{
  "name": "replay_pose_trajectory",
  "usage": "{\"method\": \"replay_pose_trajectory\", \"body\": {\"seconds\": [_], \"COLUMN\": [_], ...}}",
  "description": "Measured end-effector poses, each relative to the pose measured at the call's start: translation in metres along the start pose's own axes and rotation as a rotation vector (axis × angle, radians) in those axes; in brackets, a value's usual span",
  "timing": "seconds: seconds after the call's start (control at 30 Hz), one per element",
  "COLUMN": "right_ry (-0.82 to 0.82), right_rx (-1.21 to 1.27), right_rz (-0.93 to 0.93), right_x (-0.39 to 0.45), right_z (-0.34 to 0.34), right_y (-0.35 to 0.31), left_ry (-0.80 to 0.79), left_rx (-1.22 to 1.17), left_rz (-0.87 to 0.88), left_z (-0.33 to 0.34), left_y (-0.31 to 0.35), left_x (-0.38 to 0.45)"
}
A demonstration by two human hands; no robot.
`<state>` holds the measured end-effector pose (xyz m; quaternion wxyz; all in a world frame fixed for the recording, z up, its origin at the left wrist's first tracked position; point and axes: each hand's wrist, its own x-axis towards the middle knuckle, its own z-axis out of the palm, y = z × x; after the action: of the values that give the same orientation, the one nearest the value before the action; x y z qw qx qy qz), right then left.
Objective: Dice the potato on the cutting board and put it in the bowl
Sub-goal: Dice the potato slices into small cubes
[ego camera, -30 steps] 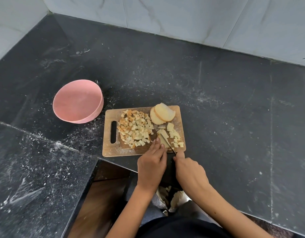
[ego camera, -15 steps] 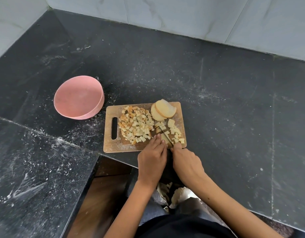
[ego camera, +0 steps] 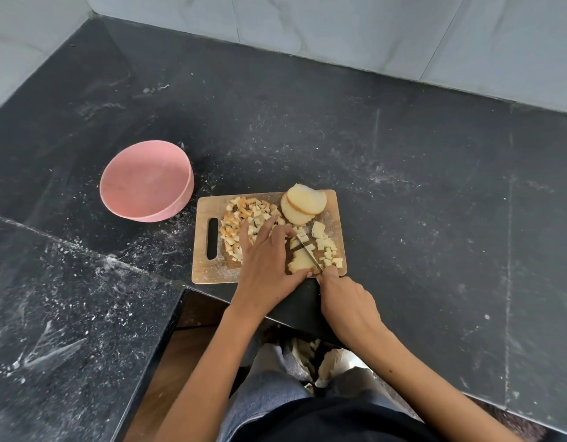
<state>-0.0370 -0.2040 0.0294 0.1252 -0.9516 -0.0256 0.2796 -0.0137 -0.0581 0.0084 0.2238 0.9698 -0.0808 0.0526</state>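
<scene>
The left hand (ego camera: 265, 260) has been shifted forward since a second ago; its straight fingers are now spread over the diced pieces (ego camera: 244, 223) on the cutting board (ego camera: 208, 272). The knife (ego camera: 309, 250) is gripped by the right hand (ego camera: 347, 303), blade beside an uncut slice (ego camera: 303, 263). Two slices (ego camera: 304, 204) are left whole. The bowl (ego camera: 146, 186) holds nothing. Dicing is judged unfinished.

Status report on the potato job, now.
Right hand grips knife, blade in potato slab. Left hand open, steadying it. Slices uncut; bowl empty. Nothing blocking.
</scene>
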Motion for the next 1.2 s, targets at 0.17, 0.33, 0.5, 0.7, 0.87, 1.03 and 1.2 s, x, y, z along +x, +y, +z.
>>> {"method": "replay_pose_trajectory", "body": {"seconds": [0.17,0.33,0.5,0.7,0.87,1.03,1.2], "right_ry": [0.013,0.042,0.011,0.007,-0.009,-0.024,-0.049], "right_rx": [0.023,0.040,0.016,0.011,0.042,0.034,0.003], "right_rz": [-0.017,-0.022,0.011,0.012,0.012,0.003,0.002], "right_x": [0.000,-0.004,0.001,0.000,-0.003,-0.006,-0.010], "right_z": [0.001,0.003,0.003,0.004,0.003,0.000,-0.001], "right_y": [0.002,0.003,-0.001,-0.001,0.002,0.005,0.009], "left_ry": [0.000,-0.003,0.034,0.140,0.142,0.180,0.187], "left_rx": [0.026,-0.007,-0.001,0.008,0.032,0.028,0.025], "left_rz": [-0.024,-0.061,-0.073,-0.092,-0.105,-0.113,-0.127], "left_z": [0.002,0.000,0.004,0.012,0.014,0.018,0.020], "left_y": [0.002,0.004,0.002,0.017,0.018,0.023,0.023], "left_x": [0.000,0.003,0.001,-0.014,-0.016,-0.020,-0.020]}}
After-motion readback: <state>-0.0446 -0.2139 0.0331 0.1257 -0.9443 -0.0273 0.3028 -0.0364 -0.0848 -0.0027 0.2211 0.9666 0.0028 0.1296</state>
